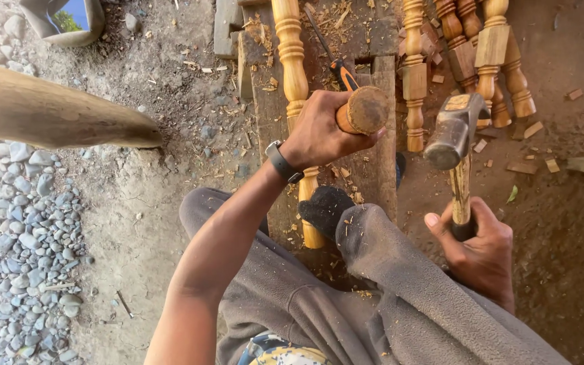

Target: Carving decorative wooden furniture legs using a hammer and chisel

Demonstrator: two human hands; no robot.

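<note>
My left hand (319,132) grips the round wooden handle of a chisel (363,110), held upright over a turned wooden spindle (294,74) that lies along a plank (373,162). A dark band sits on that wrist. My right hand (478,247) holds the wooden shaft of a claw hammer (451,132), its steel head raised just right of the chisel's top. My foot in a black sock (324,208) presses on the spindle's near end.
Several more turned spindles (471,61) lie at the upper right. A screwdriver with an orange and black handle (341,73) rests on the plank. A thick round log (49,111) crosses the left. Grey gravel (15,236) covers the left ground; wood chips are scattered around.
</note>
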